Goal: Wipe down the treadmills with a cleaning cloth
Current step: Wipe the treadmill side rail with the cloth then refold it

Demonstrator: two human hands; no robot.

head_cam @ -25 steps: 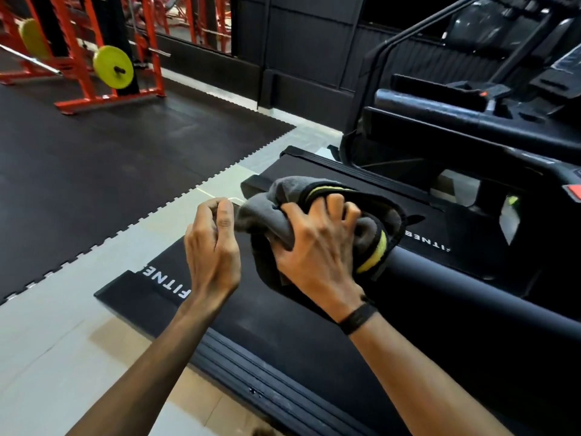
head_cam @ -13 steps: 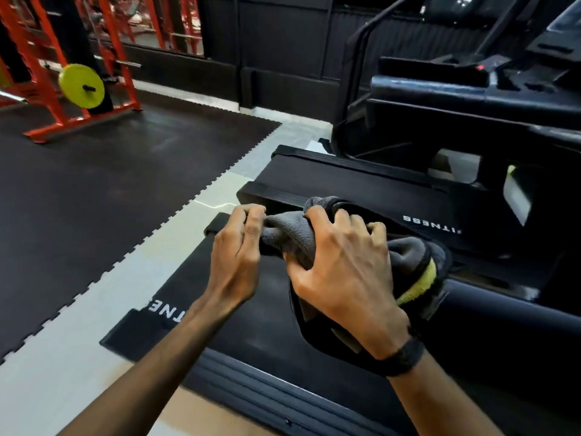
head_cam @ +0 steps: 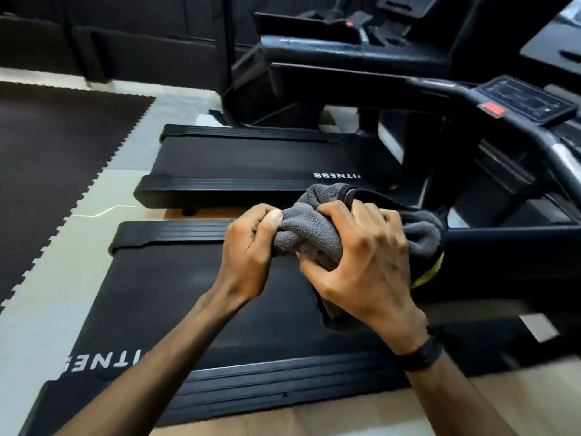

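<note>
Bunched grey fleecy cleaning cloth [head_cam: 309,234] with a yellow trim edge at its right, held up above the nearer black treadmill belt [head_cam: 176,297]. Gripped from the right by the right hand [head_cam: 361,272], fingers curled over the top; pinched at its left end by the left hand [head_cam: 248,250], thumb pressed onto the fabric. Beyond, a second black treadmill [head_cam: 251,165] printed "FITNESS"; to the left, dark interlocking floor mat [head_cam: 63,152].
</note>
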